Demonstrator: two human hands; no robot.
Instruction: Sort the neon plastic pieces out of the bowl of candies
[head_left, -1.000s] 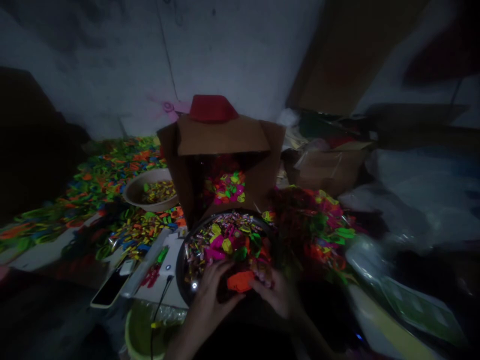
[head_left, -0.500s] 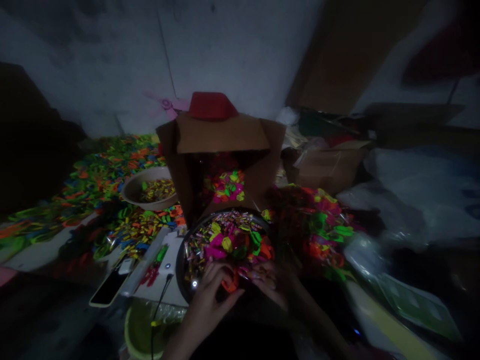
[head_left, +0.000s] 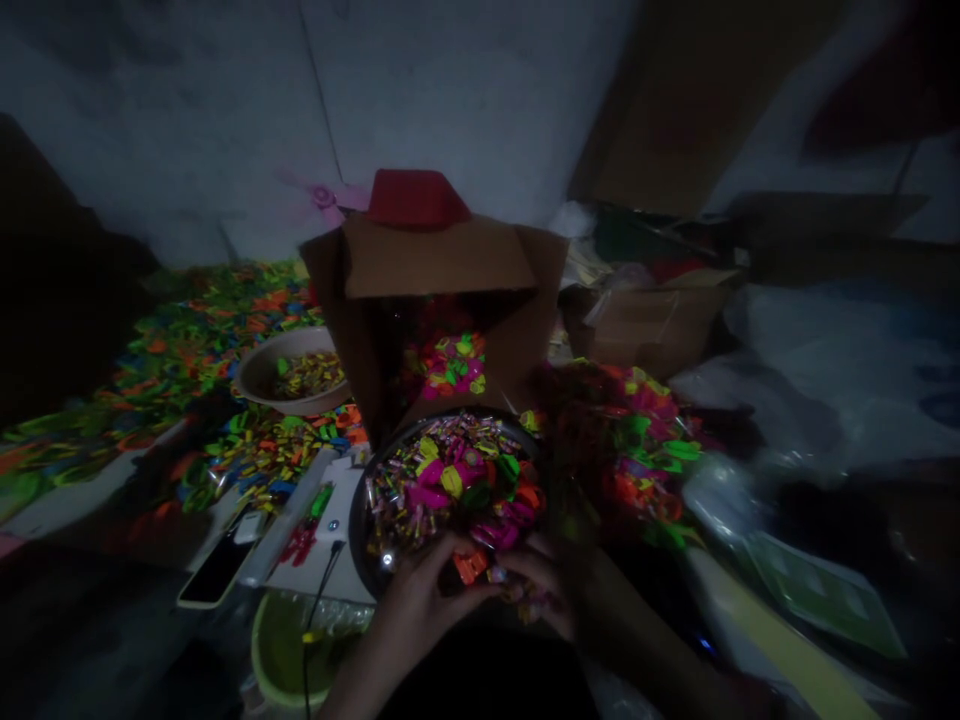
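My left hand (head_left: 429,592) pinches a small orange plastic piece (head_left: 470,567) between thumb and fingers at the near rim of a dark round basin (head_left: 361,545). Close on its right, my right hand (head_left: 546,588) is curled around several small shiny, multicoloured pieces (head_left: 527,597), too dark and blurred to name; some show near the orange piece. Inside the basin are many small shiny pieces (head_left: 401,480), with pink, yellow, green and orange plastic parts (head_left: 451,482) heaped on top.
Behind the basin, a cardboard box (head_left: 442,262) lies open toward me, with bright plastic parts inside. A pale bowl (head_left: 289,403) of small yellow pieces stands left, near a phone (head_left: 217,570). Below is a yellow-green tub (head_left: 262,650). Colourful parts (head_left: 649,440) are piled at right.
The hands have come closer together, and the orange piece has turned upright in my left hand. Pink parts show at the basin's near side where my right hand was. The view has shifted slightly.
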